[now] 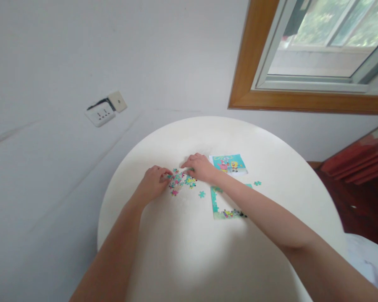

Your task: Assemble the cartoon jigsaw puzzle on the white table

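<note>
A pile of small coloured jigsaw pieces (180, 182) lies on the round white table (189, 251). My left hand (153, 181) rests at the pile's left edge, fingers curled and pinched onto the pieces. My right hand (199, 166) reaches across from the right, fingers bent down onto the top of the pile. A partly built puzzle frame (223, 207) lies under my right forearm. A cartoon reference picture (228, 163) lies just right of my right hand. Single loose pieces (202, 194) sit beside the frame.
The table stands against a white wall with a power socket (100, 113) at the left. A wood-framed window (315, 54) is at the upper right. Red-brown wooden furniture (359, 161) stands at the right. Another stray piece (257, 183) lies right of the frame.
</note>
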Demonstrator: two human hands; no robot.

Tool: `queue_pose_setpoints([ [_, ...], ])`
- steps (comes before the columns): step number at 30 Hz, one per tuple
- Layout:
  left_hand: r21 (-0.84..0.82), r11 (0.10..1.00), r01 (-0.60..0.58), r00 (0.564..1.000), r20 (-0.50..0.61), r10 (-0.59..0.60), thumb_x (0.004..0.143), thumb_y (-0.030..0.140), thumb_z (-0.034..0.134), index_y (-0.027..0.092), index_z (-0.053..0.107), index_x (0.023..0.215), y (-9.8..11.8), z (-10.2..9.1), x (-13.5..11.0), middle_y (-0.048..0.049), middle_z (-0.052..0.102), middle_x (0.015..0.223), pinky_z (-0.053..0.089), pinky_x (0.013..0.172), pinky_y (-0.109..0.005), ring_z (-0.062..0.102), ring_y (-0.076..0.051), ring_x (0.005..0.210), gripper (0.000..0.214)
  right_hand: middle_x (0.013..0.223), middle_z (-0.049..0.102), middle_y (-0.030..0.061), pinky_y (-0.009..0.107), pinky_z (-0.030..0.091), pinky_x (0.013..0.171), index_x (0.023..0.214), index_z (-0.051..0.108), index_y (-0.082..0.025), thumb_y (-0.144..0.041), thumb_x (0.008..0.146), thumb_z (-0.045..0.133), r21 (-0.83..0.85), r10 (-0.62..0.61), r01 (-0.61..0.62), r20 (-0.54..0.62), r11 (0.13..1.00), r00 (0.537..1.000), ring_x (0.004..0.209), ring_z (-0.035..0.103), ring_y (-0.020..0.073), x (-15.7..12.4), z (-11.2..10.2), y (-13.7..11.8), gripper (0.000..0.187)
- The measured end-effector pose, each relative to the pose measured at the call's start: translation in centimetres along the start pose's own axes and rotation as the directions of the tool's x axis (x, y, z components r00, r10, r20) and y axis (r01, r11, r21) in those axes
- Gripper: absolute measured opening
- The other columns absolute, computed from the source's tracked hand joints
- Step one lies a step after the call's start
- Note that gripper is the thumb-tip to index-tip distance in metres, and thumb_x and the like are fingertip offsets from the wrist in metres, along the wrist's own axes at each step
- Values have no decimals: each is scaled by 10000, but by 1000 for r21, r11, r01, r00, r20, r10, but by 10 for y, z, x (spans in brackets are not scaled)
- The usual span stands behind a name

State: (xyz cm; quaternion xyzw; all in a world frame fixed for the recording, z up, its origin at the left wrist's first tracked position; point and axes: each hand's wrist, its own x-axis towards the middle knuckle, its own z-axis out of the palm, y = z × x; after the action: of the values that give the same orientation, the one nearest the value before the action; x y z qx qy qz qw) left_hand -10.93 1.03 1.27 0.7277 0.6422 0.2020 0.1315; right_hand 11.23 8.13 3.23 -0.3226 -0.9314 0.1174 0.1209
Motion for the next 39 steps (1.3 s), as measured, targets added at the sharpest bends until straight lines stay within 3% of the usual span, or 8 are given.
queue_pose_setpoints([
  [4,-48,999,15,1000,24,-14,723,273,504,159,707,959,-5,-4,-1,-93,640,912,497,805,-359,609,-241,864,332,1114,638,85,372,379,910,1167,694,-260,-241,899,545,-15,-14,15,28,1000,999,1060,506,249,14,0,-3,307],
  [9,-108,994,30,995,102,-19,723,346,532,154,699,890,-9,-13,-6,-67,658,837,506,667,-302,617,-198,717,304,1059,654,65,347,370,920,1069,739,-260,-194,859,591,60,-118,118,9,991,993,1024,525,219,13,-1,-4,264],
  [15,-135,991,-4,979,200,31,732,410,585,156,727,897,-1,-14,-8,-55,641,792,462,673,-297,596,-199,712,334,1088,641,51,334,359,911,1029,752,-296,-182,841,619,107,-237,232,29,967,971,1041,517,206,4,9,-6,257],
  [21,-127,991,-35,974,218,63,723,348,588,175,745,896,1,-15,-9,-47,626,789,451,684,-290,583,-192,713,291,1093,627,58,337,342,907,985,764,-282,-192,854,621,74,-206,202,56,977,977,1026,502,204,-6,-1,-2,214],
  [26,-128,991,-33,972,226,61,712,300,565,161,727,900,2,-13,-10,-52,623,796,451,679,-288,583,-189,709,283,1108,616,66,342,342,870,1028,741,-278,-339,852,665,19,-177,176,62,984,982,1064,485,229,-9,-1,-11,201],
  [30,-151,988,-22,974,218,55,738,382,581,150,700,924,7,-14,-10,-50,628,787,446,654,-281,578,-185,689,321,1121,603,72,338,341,856,1079,712,-268,-352,827,694,-34,-144,147,86,989,986,1094,472,240,-10,0,-21,266],
  [39,-178,984,-29,973,219,69,726,467,668,189,701,930,11,-9,-10,-13,612,714,414,605,-245,553,-161,646,347,1052,617,78,349,366,842,975,726,-238,-333,834,671,-96,-26,36,106,995,994,1060,484,251,-11,0,-30,179],
])
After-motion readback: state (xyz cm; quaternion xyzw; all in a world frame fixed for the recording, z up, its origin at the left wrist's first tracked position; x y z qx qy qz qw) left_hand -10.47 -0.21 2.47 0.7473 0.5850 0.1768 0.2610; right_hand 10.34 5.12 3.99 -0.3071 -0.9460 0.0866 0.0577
